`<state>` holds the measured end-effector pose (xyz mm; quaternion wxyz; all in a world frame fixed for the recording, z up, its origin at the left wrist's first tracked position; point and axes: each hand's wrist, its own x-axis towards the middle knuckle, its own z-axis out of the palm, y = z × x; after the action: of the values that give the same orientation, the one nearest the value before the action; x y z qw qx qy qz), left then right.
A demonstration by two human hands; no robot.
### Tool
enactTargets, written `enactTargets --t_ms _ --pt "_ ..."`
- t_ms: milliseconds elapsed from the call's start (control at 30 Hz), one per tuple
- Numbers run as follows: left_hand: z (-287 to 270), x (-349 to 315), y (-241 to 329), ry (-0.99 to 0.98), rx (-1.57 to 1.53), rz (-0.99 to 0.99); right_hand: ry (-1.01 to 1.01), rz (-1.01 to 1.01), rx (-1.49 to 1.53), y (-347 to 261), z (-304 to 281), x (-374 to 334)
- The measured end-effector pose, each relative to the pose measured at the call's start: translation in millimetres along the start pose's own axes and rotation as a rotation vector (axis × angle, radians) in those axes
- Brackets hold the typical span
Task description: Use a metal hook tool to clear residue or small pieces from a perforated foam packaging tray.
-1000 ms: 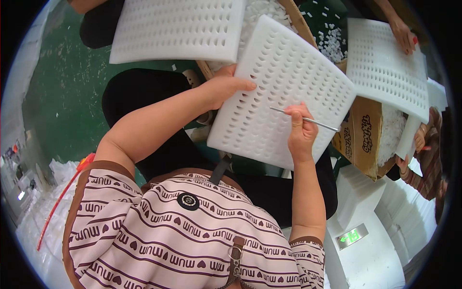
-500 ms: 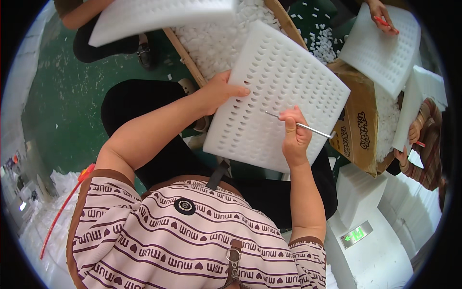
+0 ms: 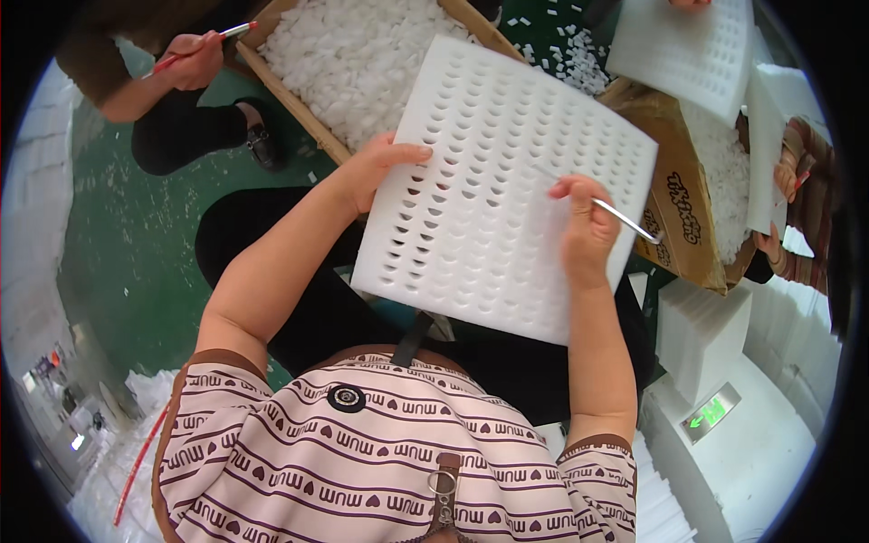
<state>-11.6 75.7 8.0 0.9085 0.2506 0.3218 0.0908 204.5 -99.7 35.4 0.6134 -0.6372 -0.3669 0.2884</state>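
A thick white foam sheet [image 3: 471, 262] with rows of half-moon cuts lies tilted across my lap. My left hand [image 3: 385, 169] grips its left edge, thumb on top and the other fingers hidden underneath. Closed round a thin metal rod [image 3: 626, 222] with a bent end, my right hand [image 3: 590, 226] is over the right part of the sheet. The rod's other end points at the middle rows and is blurred, so contact with the foam cannot be made out. Several cuts near the left edge show dark, as open holes; many others look white.
Beyond the sheet stands a wooden-sided bin [image 3: 303, 113] full of white foam bits. A cardboard box [image 3: 674, 195] with more bits is at right. Another person's hand [image 3: 195, 63] holds a red-handled tool at upper left. Foam bits [image 3: 579, 59] litter the green floor.
My right hand and the rod have moved right. The sheet's left side has shifted left, and more dark holes show. At upper left, another foam sheet has left view and a red-handled tool appears.
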Motion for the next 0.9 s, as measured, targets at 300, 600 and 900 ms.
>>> enactTargets --t_ms 300,600,900 --pt "14.5 -4.0 43.3 -0.148 0.325 0.134 0.259 -0.457 -0.670 -12.5 -45.8 43.1" --pt "81.8 -15.1 104.7 0.060 1.308 0.399 0.162 -0.014 -0.647 -31.1 -63.9 58.3" --pt "-14.9 -4.3 47.6 0.677 1.095 0.847 0.364 0.421 -0.659 47.5 -98.0 65.4"
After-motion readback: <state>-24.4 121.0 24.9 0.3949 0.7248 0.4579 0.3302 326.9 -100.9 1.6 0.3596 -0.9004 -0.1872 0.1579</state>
